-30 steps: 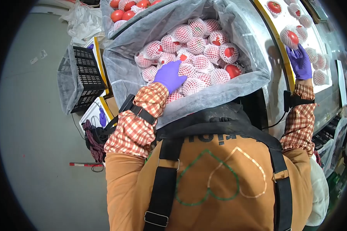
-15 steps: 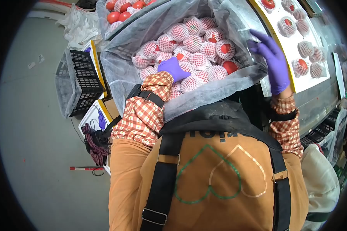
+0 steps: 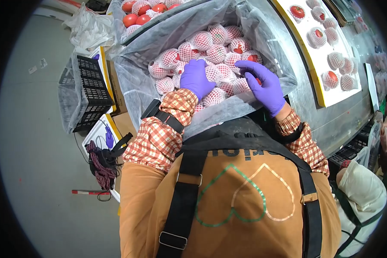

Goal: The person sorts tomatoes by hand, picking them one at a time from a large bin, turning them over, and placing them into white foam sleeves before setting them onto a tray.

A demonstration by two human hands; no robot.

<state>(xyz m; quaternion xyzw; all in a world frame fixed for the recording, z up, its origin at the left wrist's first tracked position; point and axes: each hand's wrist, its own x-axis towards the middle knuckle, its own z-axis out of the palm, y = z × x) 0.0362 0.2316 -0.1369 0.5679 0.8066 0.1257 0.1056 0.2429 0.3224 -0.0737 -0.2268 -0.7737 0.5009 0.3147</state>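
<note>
- Right hand [image 3: 265, 88]: moved from right-side tray [image 3: 316, 60] to lined crate [image 3: 232, 112]; fingers parted, half-curled, no hold visible.
- Left hand [image 3: 197, 80]: on the crate's netted tomatoes [image 3: 216, 53]; fingers bent, hold cannot be told.
- Both hands now at crate.

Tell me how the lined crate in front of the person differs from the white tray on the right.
The lined crate is a deep container draped in pale sheeting; the white tray looks shallow, with a yellow edge.
The crate's netted fruit lies heaped, while the tray's fruit sits spread out.
The left hand and right hand are over the crate; neither is at the tray.
Both hold red fruit in white nets.
</note>
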